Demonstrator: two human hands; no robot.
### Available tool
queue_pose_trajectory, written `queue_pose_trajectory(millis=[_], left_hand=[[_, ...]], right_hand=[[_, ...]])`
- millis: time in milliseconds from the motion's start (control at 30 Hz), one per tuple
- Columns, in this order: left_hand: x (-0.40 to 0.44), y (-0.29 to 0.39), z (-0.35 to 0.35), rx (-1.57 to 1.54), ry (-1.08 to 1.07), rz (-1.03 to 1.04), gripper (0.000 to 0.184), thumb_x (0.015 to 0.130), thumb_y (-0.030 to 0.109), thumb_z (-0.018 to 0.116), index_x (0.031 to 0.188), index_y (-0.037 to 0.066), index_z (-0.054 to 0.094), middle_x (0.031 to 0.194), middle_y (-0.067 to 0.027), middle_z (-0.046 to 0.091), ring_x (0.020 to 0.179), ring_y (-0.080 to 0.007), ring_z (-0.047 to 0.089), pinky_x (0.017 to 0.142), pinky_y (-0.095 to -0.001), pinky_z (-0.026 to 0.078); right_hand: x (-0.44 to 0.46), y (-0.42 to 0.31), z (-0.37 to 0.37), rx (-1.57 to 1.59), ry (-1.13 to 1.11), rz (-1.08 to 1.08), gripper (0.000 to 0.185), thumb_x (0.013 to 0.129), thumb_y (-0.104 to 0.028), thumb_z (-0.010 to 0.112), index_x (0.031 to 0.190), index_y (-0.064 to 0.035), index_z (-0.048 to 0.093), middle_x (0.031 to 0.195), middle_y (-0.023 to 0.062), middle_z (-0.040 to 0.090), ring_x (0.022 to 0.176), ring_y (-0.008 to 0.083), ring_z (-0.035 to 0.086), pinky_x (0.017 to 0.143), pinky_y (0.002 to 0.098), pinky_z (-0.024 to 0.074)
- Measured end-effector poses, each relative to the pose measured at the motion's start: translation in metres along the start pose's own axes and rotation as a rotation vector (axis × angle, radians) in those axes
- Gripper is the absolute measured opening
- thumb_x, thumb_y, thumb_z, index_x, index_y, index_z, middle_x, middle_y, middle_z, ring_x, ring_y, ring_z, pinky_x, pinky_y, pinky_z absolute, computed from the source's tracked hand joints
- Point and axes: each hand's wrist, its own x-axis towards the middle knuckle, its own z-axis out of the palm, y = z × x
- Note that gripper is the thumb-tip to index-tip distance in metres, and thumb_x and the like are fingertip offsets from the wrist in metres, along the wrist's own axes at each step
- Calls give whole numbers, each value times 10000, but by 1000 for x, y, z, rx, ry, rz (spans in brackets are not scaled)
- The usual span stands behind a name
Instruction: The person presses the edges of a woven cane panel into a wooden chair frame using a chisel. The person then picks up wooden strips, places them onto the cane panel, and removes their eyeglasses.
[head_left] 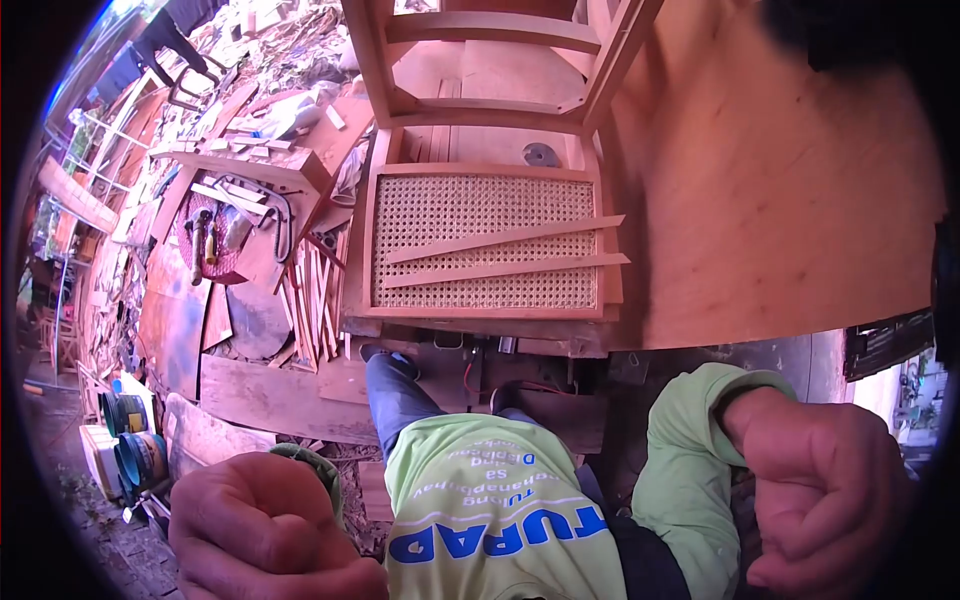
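My left hand (265, 530) is closed at the lower left, its fingers curled in; what it holds, if anything, is hidden. At the lower right my right hand (825, 490) is also closed, with its inner side out of sight. Both are raised on either side of my green shirt and touch nothing visible. Ahead of them lies a wooden chair frame (490, 107) with a woven cane panel (440, 212) in its near part. Two thin wooden strips (500, 240) (500, 271) rest across the cane, their right ends reaching past the panel's edge.
A large curved plywood sheet (770, 200) fills the right side. A hammer (199, 245) and a clamp (284, 230) lie at the left among wood scraps. Thin strips (313, 305) lean beside the bench. Buckets (140, 455) stand at the lower left. A round metal disc (540, 154) lies behind the panel.
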Motion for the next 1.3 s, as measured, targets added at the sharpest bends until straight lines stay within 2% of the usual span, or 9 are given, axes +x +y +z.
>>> queue_pose_trajectory(millis=[67,200,300,400,600,767,967,1200,1300], left_hand=[[4,-8,-19,-44,-115,49,725,1036,729,476,1153,53,714,653,-56,597,535,-203,509,577,-401,394],[-31,-61,1,347,521,104,419,1159,406,576,1060,8,665,639,-50,594,427,-99,425,430,-261,323],[-58,-101,-24,385,393,-287,392,1156,190,551,1397,-119,558,821,-99,717,638,-130,656,526,-269,494],[-82,-214,-56,486,-65,-699,315,950,-116,639,1232,10,697,815,-55,716,720,-128,704,635,-317,548],[-149,-315,-49,515,-227,-748,289,998,-110,593,1240,11,695,841,-115,706,769,-159,700,638,-328,515],[-158,-280,1,353,-250,-951,233,1150,49,508,1306,41,680,759,-17,593,694,-85,555,588,-273,405],[-189,-245,40,104,-332,-1093,273,1194,210,525,1252,-8,679,760,-16,617,663,-65,545,567,-247,374],[-198,-241,85,12,-432,-1182,259,1197,186,501,1266,9,677,803,-22,632,672,-68,515,587,-235,374],[-177,-235,91,76,-490,-1068,216,1156,110,538,1281,6,681,768,-26,628,673,-82,552,604,-266,423]], right_hand=[[6,-7,-7,-33,-28,81,117,956,-168,779,909,-127,680,906,-23,674,629,125,617,551,299,379],[1,44,-70,26,-27,9,66,1006,-66,725,1052,-18,724,995,109,688,715,223,679,660,352,549],[-19,94,-92,-290,21,228,157,1046,-83,698,1136,44,717,990,138,690,796,202,654,703,362,551],[-25,191,-132,-664,-440,508,131,1003,-59,737,1095,33,727,919,131,707,803,267,666,752,402,551],[-70,322,-176,-903,-569,659,244,986,-241,680,1041,-17,757,997,220,759,954,407,751,866,507,585],[-142,318,-151,-477,-62,773,130,982,-116,762,1051,-6,769,863,89,772,736,170,741,694,352,616],[-239,296,-122,-335,141,1021,148,1004,-141,717,1027,3,743,845,84,746,761,206,755,707,376,628],[-346,304,-75,-824,-839,672,144,835,-201,730,829,-60,705,911,153,697,866,360,734,716,514,591],[-261,250,-69,-657,-623,566,153,849,-196,729,854,-51,679,878,128,678,832,349,728,704,515,572]])
